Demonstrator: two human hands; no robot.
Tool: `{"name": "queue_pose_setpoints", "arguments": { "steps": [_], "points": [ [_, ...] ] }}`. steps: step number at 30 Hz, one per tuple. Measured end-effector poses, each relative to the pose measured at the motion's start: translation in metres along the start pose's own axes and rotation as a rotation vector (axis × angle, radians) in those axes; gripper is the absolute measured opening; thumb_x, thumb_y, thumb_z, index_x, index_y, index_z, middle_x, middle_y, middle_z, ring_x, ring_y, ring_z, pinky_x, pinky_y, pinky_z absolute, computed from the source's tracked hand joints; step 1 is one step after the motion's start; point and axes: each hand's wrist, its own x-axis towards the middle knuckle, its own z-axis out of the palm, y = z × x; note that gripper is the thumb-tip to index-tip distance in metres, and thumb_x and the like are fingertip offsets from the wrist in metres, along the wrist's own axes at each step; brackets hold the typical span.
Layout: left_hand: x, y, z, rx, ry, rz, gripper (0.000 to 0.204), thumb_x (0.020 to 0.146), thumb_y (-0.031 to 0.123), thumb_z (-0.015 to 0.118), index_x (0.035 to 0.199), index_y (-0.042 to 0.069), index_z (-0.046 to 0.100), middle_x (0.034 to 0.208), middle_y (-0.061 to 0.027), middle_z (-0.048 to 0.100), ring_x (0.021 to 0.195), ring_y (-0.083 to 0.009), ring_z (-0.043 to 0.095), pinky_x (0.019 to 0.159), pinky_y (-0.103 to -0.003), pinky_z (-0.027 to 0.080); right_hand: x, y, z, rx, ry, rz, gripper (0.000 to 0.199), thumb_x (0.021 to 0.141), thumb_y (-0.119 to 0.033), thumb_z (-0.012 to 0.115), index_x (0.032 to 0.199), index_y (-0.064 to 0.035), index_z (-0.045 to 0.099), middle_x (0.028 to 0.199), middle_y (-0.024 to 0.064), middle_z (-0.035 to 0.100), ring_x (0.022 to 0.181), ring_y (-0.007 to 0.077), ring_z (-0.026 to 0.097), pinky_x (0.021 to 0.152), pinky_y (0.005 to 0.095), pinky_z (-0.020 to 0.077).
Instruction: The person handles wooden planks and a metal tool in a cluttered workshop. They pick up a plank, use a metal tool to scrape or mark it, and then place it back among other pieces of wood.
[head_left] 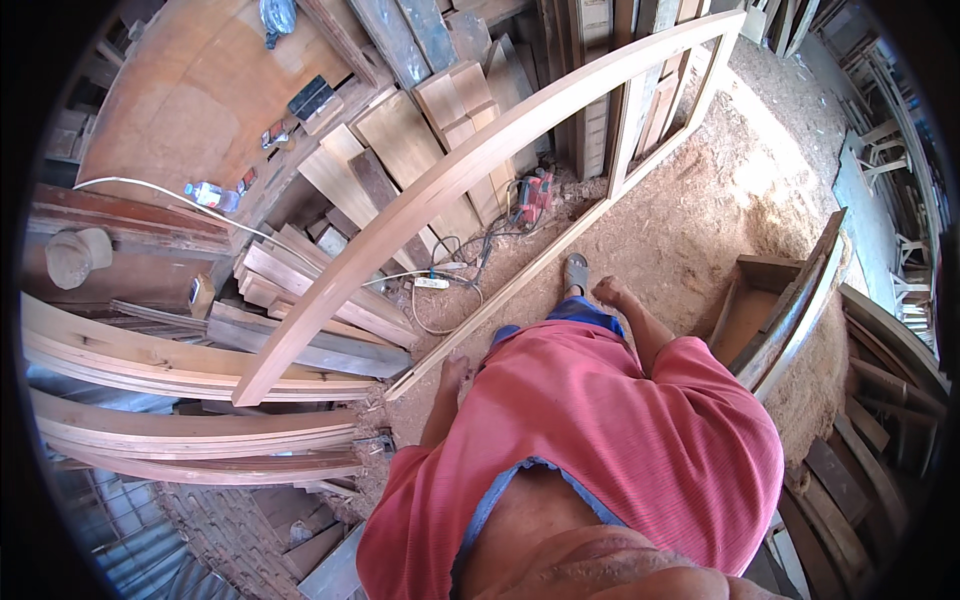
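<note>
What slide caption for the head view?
Left hand and right hand lowered, a large curved-sided wooden frame ahead, a red power tool beyond it, sawdust underfoot.

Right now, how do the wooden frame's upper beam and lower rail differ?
The upper beam looks bowed, while the lower rail looks nearly straight. The upper beam appears thick; the lower rail is slim. In this view the upper beam crosses in front of stacked boards, whereas the lower rail runs along the shavings-strewn floor. Both are pale wood.

No readable lettering in view
</note>
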Motion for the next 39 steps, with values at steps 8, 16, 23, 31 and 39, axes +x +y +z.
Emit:
{"name": "queue_pose_setpoints", "arguments": {
  "steps": [8,16,23,31,39],
  "points": [
    [-0.017,0.045,0.024,0.174,-0.046,0.075,0.015,0.086,0.018,0.058,0.077,0.006,0.059,0.063,-0.0025,0.053,0.056,-0.0146,0.055,0.046,-0.03,0.038,0.01,0.001,0.0,-0.133,0.074,-0.189,0.031,0.079,-0.03,0.064,0.076,-0.0013,0.074,0.069,0.0139,0.071,0.064,0.0218,0.069,0.064,0.0366,0.0559],
    [0.043,0.0,0.007,-0.206,-0.085,0.003,0.027,0.09,0.022,0.064,0.107,0.001,0.062,0.075,-0.0045,0.059,0.058,-0.015,0.056,0.046,-0.028,0.043,0.014,0.003,0.002,-0.043,0.099,-0.052,0.032,0.081,-0.03,0.064,0.077,-0.0008,0.074,0.069,0.0139,0.071,0.065,0.0218,0.07,0.064,0.0371,0.0554],
    [0.041,-0.008,-0.011,-0.233,-0.116,-0.026,0.035,0.09,0.023,0.065,0.117,0.001,0.06,0.078,-0.0039,0.059,0.06,-0.0145,0.057,0.047,-0.029,0.043,-0.001,0.001,-0.003,-0.052,0.044,-0.076,0.034,0.082,-0.033,0.063,0.079,-0.0015,0.075,0.069,0.0127,0.071,0.065,0.0219,0.069,0.063,0.0373,0.0552],
    [-0.001,0.03,0.021,0.103,0.052,-0.023,0.034,0.088,0.024,0.063,0.11,-0.002,0.062,0.078,-0.0057,0.061,0.063,-0.0165,0.06,0.051,-0.032,0.046,0.006,0.012,0.012,-0.118,0.054,-0.029,0.033,0.082,-0.034,0.063,0.081,-0.0035,0.077,0.071,0.0127,0.073,0.065,0.0223,0.069,0.063,0.0368,0.0564],
    [-0.002,0.033,0.021,0.157,0.026,-0.02,0.033,0.087,0.022,0.06,0.107,-0.004,0.063,0.077,-0.0088,0.063,0.06,-0.0183,0.061,0.049,-0.031,0.046,0.022,0.013,0.014,-0.206,0.022,-0.19,0.031,0.081,-0.032,0.064,0.081,-0.0034,0.077,0.071,0.0127,0.072,0.061,0.0212,0.068,0.062,0.0366,0.0563]
  ]
}}
